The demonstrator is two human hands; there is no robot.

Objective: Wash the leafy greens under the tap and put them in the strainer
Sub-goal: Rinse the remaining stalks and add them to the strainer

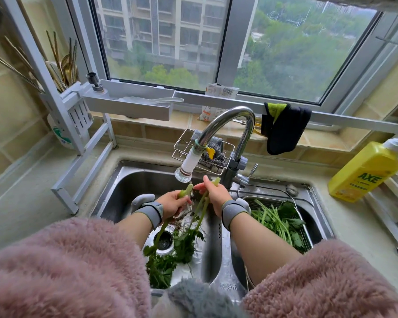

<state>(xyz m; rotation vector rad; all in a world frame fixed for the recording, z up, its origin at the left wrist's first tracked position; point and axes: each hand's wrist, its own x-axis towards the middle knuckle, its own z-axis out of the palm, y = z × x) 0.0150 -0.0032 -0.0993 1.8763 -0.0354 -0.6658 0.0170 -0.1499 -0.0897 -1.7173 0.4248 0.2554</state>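
Note:
Water runs from the tap (186, 171) into the left basin of the steel sink (124, 180). My left hand (174, 203) grips a pale green stalk of leafy greens (163, 255), whose leaves hang down over the drain. My right hand (215, 195) holds another stalk (202, 203) just beside the stream, leaves trailing into the basin. A wire strainer (306, 228) sits in the right basin. It holds several washed greens (278, 219).
A yellow dish-soap bottle (363, 171) stands on the counter at right. Behind the tap, a wire rack holds a steel scourer (213, 152), and a dark cloth (283, 127) hangs from the rail. A white rack with chopsticks (64, 63) stands at left.

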